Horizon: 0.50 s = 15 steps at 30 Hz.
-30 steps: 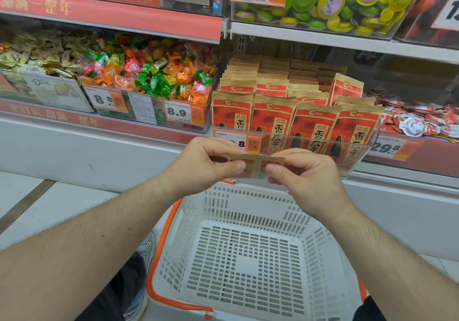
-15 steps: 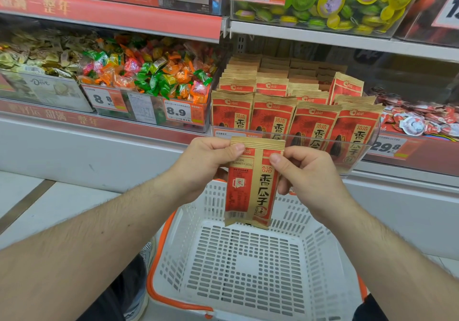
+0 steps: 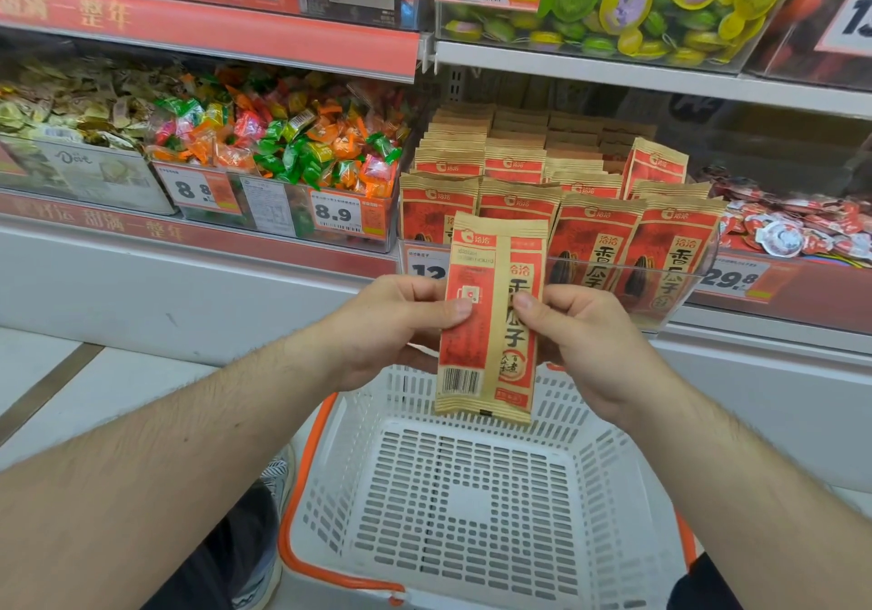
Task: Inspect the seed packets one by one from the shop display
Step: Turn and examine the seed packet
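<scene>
Far left on the shelf you've got a clear plastic bin of gold-wrapped chocolates (image 3: 71, 118), and just beside it a clear bin heaped with bright orange, green and pink wrapped candies (image 3: 283, 142), its white and orange price tag (image 3: 347, 217) reading 8.9.

Now your left hand (image 3: 396, 326): thumb laid across the front of the tall red and tan paper seed packet (image 3: 490, 321), fingers curled in behind it, pinching its left edge about mid-height. The packet stands upright and faces you, back panel on show (barcode low on the left, large characters down the right side). It hangs in the air in front of the display, above the far rim of the white perforated plastic shopping basket with orange trim (image 3: 472, 515) that sits low between your forearms.

Your right hand (image 3: 594, 340) mirrors the left, thumb pressed on the packet's front just right of centre, fingers wrapped behind the right edge. The two thumbs sit near each other, not touching.

Behind the packet, the clear display tray (image 3: 679, 279) holds rows of matching red and tan seed packets (image 3: 594, 241), upright and packed close. Further right lies a pile of small red and white round-lidded snack cups (image 3: 792, 227), with a 29.8 price label (image 3: 736, 281) below.
</scene>
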{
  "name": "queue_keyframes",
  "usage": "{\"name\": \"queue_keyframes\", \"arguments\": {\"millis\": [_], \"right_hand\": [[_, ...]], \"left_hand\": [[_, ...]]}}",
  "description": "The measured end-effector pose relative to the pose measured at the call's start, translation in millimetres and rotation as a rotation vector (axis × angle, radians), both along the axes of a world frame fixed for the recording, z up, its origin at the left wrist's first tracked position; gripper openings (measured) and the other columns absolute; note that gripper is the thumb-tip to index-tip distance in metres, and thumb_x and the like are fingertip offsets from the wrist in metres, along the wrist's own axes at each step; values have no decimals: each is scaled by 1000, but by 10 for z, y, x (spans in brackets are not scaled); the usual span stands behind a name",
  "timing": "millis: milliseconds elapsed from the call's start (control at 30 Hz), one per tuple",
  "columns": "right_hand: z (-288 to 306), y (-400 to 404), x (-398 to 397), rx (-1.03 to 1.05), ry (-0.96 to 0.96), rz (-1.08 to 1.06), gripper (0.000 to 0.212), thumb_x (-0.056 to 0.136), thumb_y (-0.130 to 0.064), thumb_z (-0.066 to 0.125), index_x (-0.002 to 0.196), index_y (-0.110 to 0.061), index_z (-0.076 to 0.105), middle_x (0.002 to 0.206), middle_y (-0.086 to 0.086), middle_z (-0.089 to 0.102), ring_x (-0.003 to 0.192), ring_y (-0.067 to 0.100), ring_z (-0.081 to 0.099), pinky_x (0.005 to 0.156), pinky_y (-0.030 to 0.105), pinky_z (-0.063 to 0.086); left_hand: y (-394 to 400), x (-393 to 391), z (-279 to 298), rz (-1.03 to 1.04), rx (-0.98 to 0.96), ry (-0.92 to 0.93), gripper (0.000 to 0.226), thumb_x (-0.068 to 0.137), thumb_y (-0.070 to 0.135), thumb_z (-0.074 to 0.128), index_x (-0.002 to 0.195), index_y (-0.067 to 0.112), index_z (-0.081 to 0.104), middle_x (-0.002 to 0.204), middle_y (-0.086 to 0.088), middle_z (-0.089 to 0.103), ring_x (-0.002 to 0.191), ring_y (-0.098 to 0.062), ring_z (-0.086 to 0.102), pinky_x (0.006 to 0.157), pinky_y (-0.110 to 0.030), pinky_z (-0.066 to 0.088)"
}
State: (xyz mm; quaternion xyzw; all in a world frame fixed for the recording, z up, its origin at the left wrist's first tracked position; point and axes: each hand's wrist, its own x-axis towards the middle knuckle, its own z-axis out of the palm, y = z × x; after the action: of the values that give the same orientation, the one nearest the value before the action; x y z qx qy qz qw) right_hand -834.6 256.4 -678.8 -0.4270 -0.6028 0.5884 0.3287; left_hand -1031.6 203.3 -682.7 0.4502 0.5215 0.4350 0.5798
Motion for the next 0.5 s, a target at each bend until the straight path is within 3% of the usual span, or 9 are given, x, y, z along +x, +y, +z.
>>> {"name": "queue_keyframes", "arguments": {"millis": [133,200,333,500], "right_hand": [[8,16,41,-57,-70,80,25,91,-22,64,103,-2,69,92,19,74,78,29,65,72,42,48],[14,5,58,-67,-105,133,26,87,-23,66,104,-4,70,95,20,74,79,32,65,68,39,49],[40,-14,77,-86,-74,157,48,71,-32,68,106,0,68,95,22,74,79,33,68,63,37,54],[61,8,97,-168,-43,182,50,73,-32,74,111,0,67,97,19,74,80,30,69,71,43,57]], "left_hand": [[10,4,17,31,6,-55,39,73,31,69,104,8,73,94,-12,75,79,-22,72,62,-30,60],[23,2,12,54,-2,-82,43,74,31,68,107,5,72,95,-13,75,81,-23,72,63,-32,60],[18,-12,14,-11,-64,-116,44,78,30,72,116,8,68,104,-15,73,90,-28,72,74,-42,63],[-9,-31,26,-97,-66,-198,35,79,12,75,114,11,68,103,-14,75,84,-25,75,61,-34,62]]}}
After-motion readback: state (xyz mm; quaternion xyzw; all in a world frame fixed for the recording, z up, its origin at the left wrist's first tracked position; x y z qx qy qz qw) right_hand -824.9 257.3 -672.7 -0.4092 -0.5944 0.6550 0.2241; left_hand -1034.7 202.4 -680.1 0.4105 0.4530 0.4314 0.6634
